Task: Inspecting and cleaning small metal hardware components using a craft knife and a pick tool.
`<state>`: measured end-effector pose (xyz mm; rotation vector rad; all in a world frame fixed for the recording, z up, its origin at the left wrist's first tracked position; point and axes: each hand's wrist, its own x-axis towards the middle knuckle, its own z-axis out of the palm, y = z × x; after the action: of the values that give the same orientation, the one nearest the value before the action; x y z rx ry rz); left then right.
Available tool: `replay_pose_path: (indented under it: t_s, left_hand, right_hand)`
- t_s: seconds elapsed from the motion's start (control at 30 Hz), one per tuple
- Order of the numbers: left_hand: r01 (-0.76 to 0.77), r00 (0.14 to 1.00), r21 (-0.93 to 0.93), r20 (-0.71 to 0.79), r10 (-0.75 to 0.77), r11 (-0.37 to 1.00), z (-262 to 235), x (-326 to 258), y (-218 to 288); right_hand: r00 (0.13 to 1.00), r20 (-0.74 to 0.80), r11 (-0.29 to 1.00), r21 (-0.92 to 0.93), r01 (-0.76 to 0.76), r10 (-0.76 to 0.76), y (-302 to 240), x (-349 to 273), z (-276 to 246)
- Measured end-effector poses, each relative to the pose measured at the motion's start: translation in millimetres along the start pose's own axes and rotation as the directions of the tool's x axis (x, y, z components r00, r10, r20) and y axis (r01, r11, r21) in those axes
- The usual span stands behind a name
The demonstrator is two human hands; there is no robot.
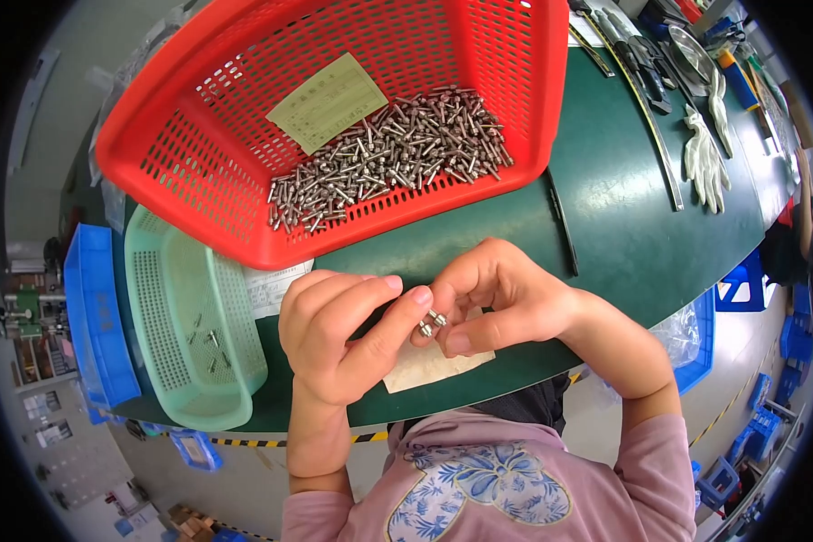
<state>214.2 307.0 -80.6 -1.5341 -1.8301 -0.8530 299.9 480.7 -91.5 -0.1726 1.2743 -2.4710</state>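
Small shiny metal pins (433,323) with stepped heads, a few together, sit between my hands over the table's near side. My right hand (510,303) is closed around them, with thumb and curled fingers on either side. My left hand (339,339) meets it from the left, fingers bent and the thumb tip against the right fingers, just above the pins. What lies inside the left fingers is hidden. Under the hands is a beige sheet (415,370). Beyond them a large red perforated basket (352,239) holds a heap of similar metal pins (388,149) and a yellowish paper slip (327,102).
To the left, a pale green basket (255,348) contains several pins, with a blue bin (99,316) beside it. A black thin rod (562,221), a steel ruler (650,126) and white gloves (705,163) lie on the green table (623,244) to the right.
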Motion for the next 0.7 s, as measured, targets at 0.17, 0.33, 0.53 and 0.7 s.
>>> replay_pose_path:
  t_s: [0.17,0.33,0.53,0.7]
  left_hand:
    - [0.029,0.999,-0.025,-0.023,-0.030,0.999,3.9,-2.4,-0.4]
    - [0.069,0.997,-0.071,-0.017,-0.070,0.995,4.5,-2.8,-0.6]
    - [0.184,0.983,-0.206,0.026,-0.182,0.961,5.2,-2.8,0.7]
    - [0.377,0.923,-0.346,0.067,-0.378,0.859,6.7,-2.9,7.9]
  right_hand:
    - [0.999,0.010,0.999,0.016,0.032,-0.032,0.4,-0.9,-1.5]
    - [1.000,-0.020,1.000,0.001,-0.011,0.011,-3.9,-1.0,1.4]
    - [0.997,-0.054,0.999,0.004,-0.047,0.047,-4.9,-0.7,2.1]
    - [0.936,-0.237,0.865,-0.488,0.117,-0.260,1.9,2.1,2.5]
